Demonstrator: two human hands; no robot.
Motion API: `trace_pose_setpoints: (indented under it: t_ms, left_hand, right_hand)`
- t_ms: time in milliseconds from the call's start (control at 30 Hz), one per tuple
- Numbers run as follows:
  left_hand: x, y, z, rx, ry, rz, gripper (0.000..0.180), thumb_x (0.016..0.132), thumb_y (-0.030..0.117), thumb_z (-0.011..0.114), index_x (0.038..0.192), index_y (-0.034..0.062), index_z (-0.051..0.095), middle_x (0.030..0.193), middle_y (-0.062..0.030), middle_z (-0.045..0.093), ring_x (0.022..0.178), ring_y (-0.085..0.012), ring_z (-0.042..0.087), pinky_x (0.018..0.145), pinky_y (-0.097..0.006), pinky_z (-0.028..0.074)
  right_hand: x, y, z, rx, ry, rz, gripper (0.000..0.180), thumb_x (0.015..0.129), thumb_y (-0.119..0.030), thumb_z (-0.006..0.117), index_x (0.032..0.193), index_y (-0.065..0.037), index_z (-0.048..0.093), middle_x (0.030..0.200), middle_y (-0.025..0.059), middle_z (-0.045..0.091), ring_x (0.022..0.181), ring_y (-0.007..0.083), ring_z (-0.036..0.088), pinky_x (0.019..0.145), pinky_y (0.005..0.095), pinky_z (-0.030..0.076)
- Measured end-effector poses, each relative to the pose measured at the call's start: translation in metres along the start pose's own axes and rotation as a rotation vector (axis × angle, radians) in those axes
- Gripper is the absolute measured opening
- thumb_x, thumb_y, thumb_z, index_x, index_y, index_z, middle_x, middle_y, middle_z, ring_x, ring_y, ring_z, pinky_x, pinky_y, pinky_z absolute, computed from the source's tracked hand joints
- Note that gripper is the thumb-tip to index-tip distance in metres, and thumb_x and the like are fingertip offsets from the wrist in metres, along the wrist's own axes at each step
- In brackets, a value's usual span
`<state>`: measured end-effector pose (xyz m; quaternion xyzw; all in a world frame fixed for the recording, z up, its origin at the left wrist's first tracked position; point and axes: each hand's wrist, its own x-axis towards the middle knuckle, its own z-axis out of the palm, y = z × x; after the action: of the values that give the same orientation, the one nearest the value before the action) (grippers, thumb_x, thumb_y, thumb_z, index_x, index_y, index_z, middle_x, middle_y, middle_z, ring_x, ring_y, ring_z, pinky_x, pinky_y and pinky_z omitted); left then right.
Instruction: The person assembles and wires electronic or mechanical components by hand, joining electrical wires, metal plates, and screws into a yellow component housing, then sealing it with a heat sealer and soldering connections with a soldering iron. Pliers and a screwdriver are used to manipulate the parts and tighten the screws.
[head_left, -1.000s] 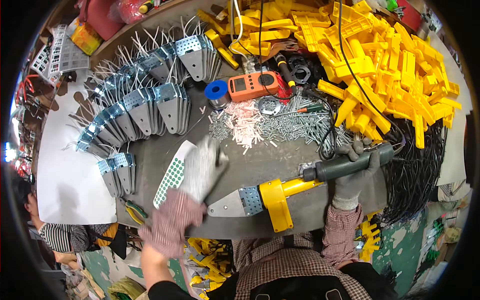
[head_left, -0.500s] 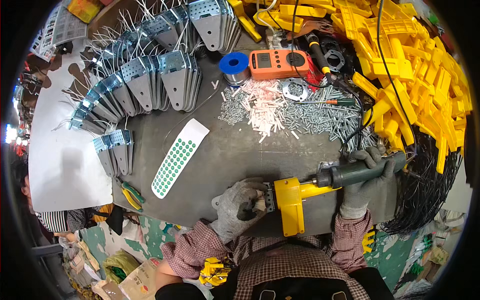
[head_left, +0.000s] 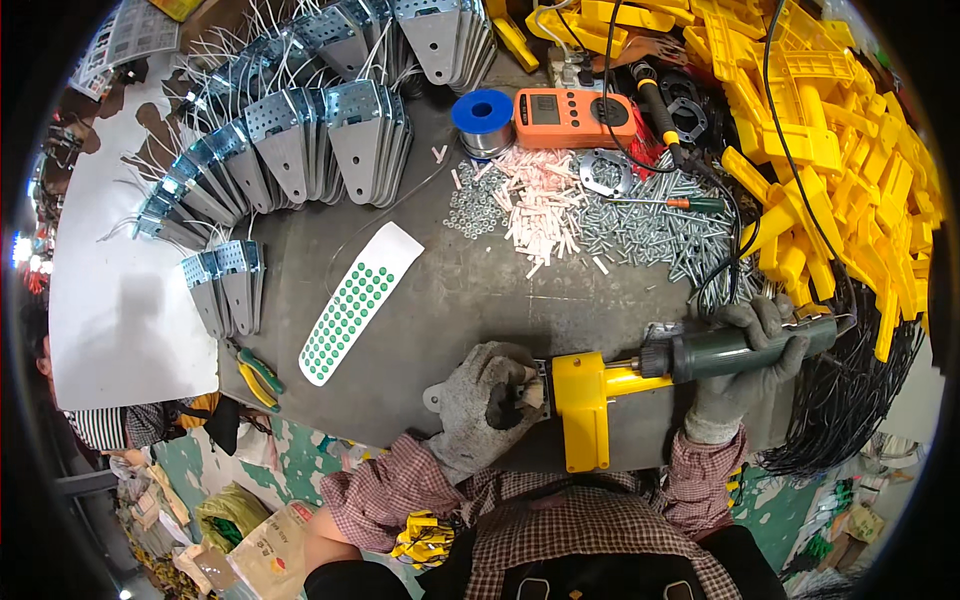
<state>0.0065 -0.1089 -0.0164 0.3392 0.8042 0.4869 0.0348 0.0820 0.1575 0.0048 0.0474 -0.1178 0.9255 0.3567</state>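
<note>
My right hand [head_left: 745,375], in a grey glove, is wrapped round a dark green electric screwdriver [head_left: 725,350] lying nearly level. Its tip points left, at a yellow plastic housing [head_left: 582,410] with a short arm running right beneath the bit. Gloved as well, my left hand [head_left: 485,405] is closed on a grey metal bracket [head_left: 432,397], pressed to the housing's left side. The rounded end of the bracket sticks out left of my fingers, which hide most of it. Whether the bit touches a screw I cannot tell.
Rows of metal brackets [head_left: 285,140] with white wires stand at back left. A sticker sheet [head_left: 350,310] and pliers [head_left: 257,380] lie left. Solder spool [head_left: 482,118], orange multimeter [head_left: 575,118], loose screws [head_left: 660,235], yellow housings [head_left: 830,150] and black cables [head_left: 850,390] lie behind and right.
The whole view has shifted slightly. My right hand and the screwdriver sit a little farther right; my left hand still holds the bracket against the yellow housing.
</note>
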Motion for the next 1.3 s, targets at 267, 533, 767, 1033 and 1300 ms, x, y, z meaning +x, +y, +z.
trace_pose_setpoints:
  t_ms: [267, 533, 767, 1033, 1300]
  left_hand:
    - [0.0, 0.0, 0.005, -0.031, 0.027, -0.026, 0.026, 0.075, 0.001, 0.072, 0.096, 0.0041, 0.058, 0.099, -0.0136, 0.063, 0.084, -0.0315, 0.064, 0.069, -0.041, 0.052]
    - [0.006, 0.001, -0.005, -0.127, -0.044, -0.021, 0.023, 0.077, -0.002, 0.069, 0.098, 0.0024, 0.06, 0.103, -0.0141, 0.065, 0.091, -0.0325, 0.065, 0.073, -0.04, 0.054]
    - [0.006, -0.003, -0.005, -0.105, -0.042, 0.059, 0.026, 0.076, -0.003, 0.068, 0.1, 0.0031, 0.061, 0.105, -0.0133, 0.065, 0.092, -0.032, 0.066, 0.072, -0.04, 0.054]
    - [0.006, -0.006, -0.007, -0.13, -0.068, 0.046, 0.024, 0.076, -0.001, 0.07, 0.098, 0.0046, 0.061, 0.105, -0.0111, 0.066, 0.091, -0.0291, 0.067, 0.071, -0.037, 0.055]
    - [0.005, -0.006, -0.006, -0.137, -0.066, 0.02, 0.023, 0.079, 0.001, 0.071, 0.098, 0.0071, 0.06, 0.105, -0.01, 0.067, 0.089, -0.0277, 0.068, 0.069, -0.036, 0.056]
  right_hand:
    - [-0.003, 0.002, 0.01, -0.046, 0.013, -0.038, 0.033, 0.088, -0.018, 0.072, 0.109, -0.009, 0.047, 0.082, -0.0014, 0.045, 0.07, 0.0114, 0.049, 0.09, 0.0358, 0.042]
    - [-0.001, 0.005, 0.006, -0.022, -0.052, -0.024, 0.033, 0.093, -0.027, 0.068, 0.107, -0.006, 0.048, 0.082, 0.0015, 0.048, 0.069, 0.0118, 0.052, 0.09, 0.0358, 0.042]
    - [0.001, 0.008, 0.011, -0.021, -0.046, -0.002, 0.031, 0.087, -0.02, 0.074, 0.103, -0.011, 0.049, 0.083, -0.0021, 0.047, 0.071, 0.01, 0.05, 0.079, 0.0287, 0.042]
    - [0.001, 0.012, 0.011, -0.001, 0.013, -0.038, 0.039, 0.088, -0.028, 0.075, 0.106, -0.01, 0.046, 0.082, -0.0017, 0.046, 0.068, 0.0083, 0.049, 0.076, 0.0293, 0.04]
    - [0.0, 0.011, 0.012, 0.051, 0.032, -0.021, 0.037, 0.085, -0.025, 0.077, 0.103, -0.01, 0.049, 0.082, -0.0014, 0.047, 0.068, 0.0087, 0.048, 0.075, 0.029, 0.039]
